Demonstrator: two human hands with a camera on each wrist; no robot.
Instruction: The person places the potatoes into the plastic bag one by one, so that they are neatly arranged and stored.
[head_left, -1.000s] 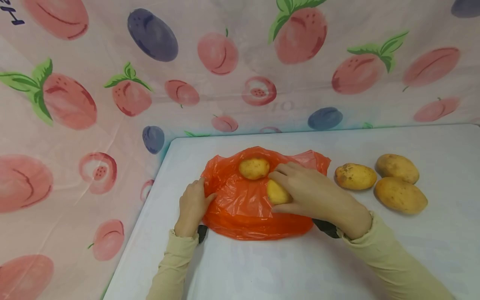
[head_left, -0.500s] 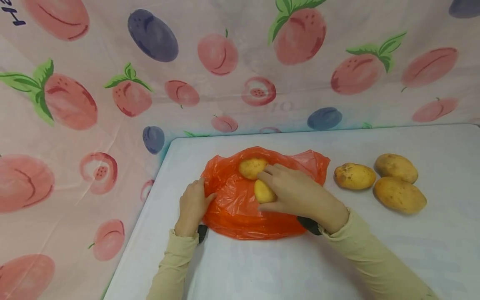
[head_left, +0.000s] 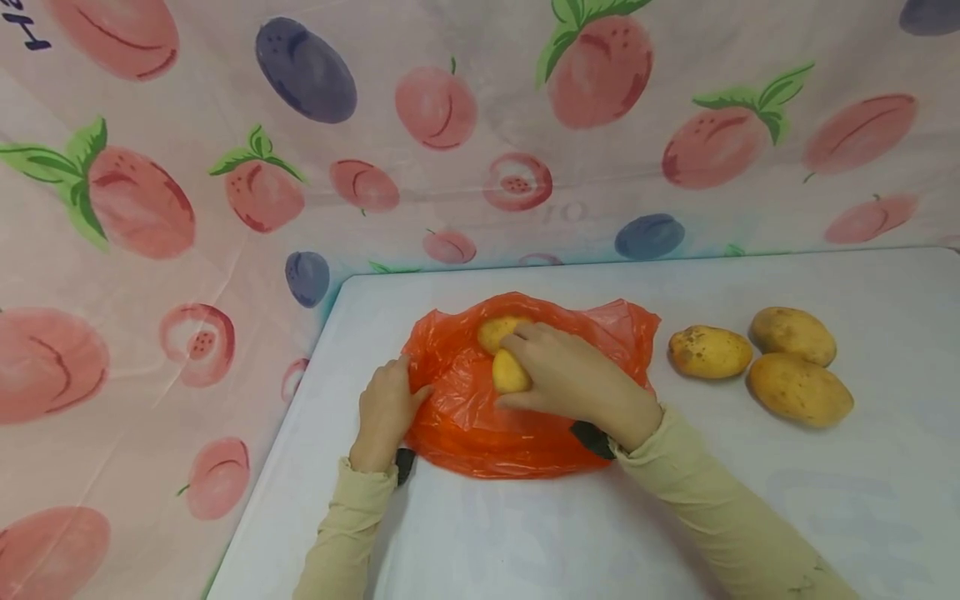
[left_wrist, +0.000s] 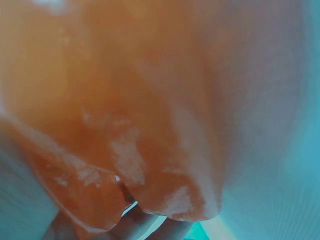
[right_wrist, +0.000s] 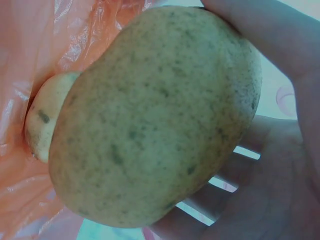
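In the head view, an orange-red plastic bag (head_left: 487, 454) lies spread on the table. My left hand (head_left: 385, 410) grips its left edge, the thumb on the inner side; in the left wrist view, orange film (left_wrist: 125, 125) covers most of the picture. With my right hand (head_left: 573, 375) I hold a potato (head_left: 509, 372) over the middle of the bag. That potato (right_wrist: 155, 115) fills the right wrist view, thumb on one side and fingers on the other. Behind it in the bag lies another potato (head_left: 497, 332), partly hidden by my right hand.
Three more potatoes lie to the right of the bag: a spotted potato (head_left: 709, 352), a rear potato (head_left: 793, 336) and a front potato (head_left: 801, 390). A fruit-print cloth (head_left: 517, 108) stands behind and left of the white table (head_left: 525, 542).
My right hand has moved left with its potato, further over the bag and nearer the potato inside, which it now partly covers. The left hand has stayed in place.
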